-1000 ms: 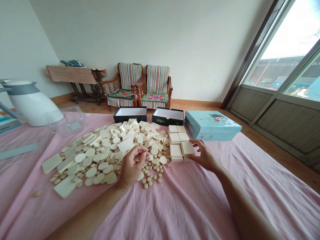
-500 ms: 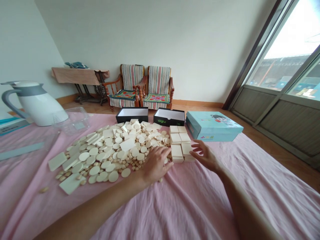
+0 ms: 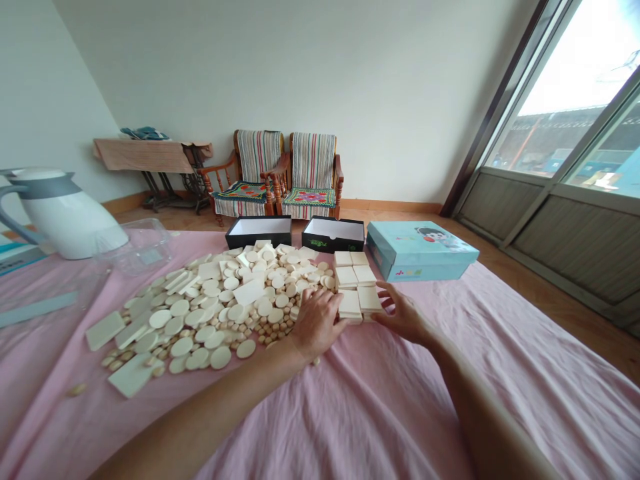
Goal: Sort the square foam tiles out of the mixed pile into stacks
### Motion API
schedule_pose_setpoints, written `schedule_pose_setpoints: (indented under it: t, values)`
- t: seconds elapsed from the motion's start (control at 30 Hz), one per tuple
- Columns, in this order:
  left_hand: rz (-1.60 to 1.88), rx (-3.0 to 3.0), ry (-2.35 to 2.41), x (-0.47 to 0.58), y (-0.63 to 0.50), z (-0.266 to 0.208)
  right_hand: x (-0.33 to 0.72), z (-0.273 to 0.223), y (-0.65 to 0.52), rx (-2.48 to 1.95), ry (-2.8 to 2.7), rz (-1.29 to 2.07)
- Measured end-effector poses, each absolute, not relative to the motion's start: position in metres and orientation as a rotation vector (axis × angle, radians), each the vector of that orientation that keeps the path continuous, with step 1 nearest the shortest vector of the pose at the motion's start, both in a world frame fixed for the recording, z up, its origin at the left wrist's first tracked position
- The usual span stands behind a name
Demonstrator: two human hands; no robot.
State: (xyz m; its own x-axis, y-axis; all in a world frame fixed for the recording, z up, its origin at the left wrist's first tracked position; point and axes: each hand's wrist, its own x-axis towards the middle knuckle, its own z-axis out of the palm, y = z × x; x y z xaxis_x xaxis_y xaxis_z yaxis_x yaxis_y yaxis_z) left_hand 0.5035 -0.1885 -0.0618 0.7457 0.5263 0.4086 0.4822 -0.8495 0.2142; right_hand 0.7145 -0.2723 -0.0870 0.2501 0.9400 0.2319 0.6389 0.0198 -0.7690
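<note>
Square pale wooden tiles stand in several neat stacks (image 3: 349, 303), set side by side in two columns. My left hand (image 3: 317, 322) is at the left side of the near stacks, its fingers bent over the edge of the loose pieces and its thumb by the front left corner. On the other side, my right hand (image 3: 403, 315) has its fingers apart, with the fingertips at the right face of the near right stack. Neither hand has a tile lifted. Left of the stacks spreads a heap of wooden discs (image 3: 221, 357), small wooden pieces and loose squares (image 3: 249, 291).
Two open black boxes (image 3: 259, 233) (image 3: 333, 236) stand behind the heap. A light blue box (image 3: 425, 250) is right of them. A white jug (image 3: 70, 217), a clear plastic container (image 3: 137, 250) and plastic packaging (image 3: 40, 310) lie left. Pink cloth (image 3: 320, 413) covers the surface.
My left hand has shifted right against the near stacks. My right hand has come closer to the stacks' right side. The whole view has moved slightly.
</note>
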Motion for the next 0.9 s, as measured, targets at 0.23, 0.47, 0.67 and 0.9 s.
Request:
schedule_pose_setpoints:
  t: [0.23, 0.47, 0.67, 0.9]
  values:
    - [1.005, 2.814, 0.705, 0.484, -0.197, -0.065, 0.720, -0.085, -0.271, -1.731, -1.327, 0.419]
    - [1.052, 2.886, 0.486, 0.434, -0.225, -0.072, 0.731, -0.111, -0.258, -1.716, -0.832, 0.291]
    - [1.056, 2.888, 0.483, 0.415, -0.230, -0.072, 0.726, -0.118, -0.263, -1.753, -0.758, 0.163]
    - [1.069, 2.925, 0.419, 0.392, -0.222, -0.073, 0.712, -0.122, -0.271, -1.785, -0.804, 0.126]
